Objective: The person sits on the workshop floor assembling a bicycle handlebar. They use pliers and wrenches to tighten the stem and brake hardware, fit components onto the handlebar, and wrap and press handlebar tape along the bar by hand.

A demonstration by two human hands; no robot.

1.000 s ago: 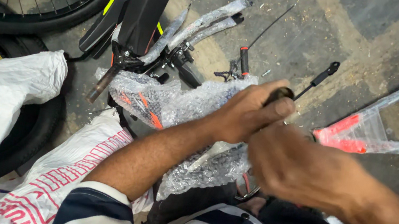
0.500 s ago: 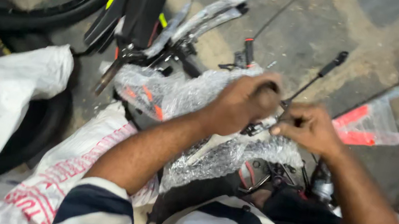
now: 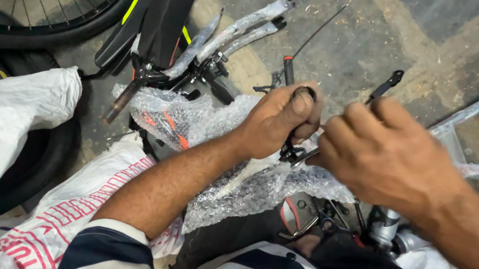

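Handlebar [image 3: 304,94] in bubble wrap [image 3: 245,185]

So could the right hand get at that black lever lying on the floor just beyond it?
Probably yes. The right hand hovers just short of the black lever, and nothing lies between them. The left hand grips a bubble-wrapped part off to the side.

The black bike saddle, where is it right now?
In the head view, the saddle sits upper left, beside the wheel, above the bubble wrap.
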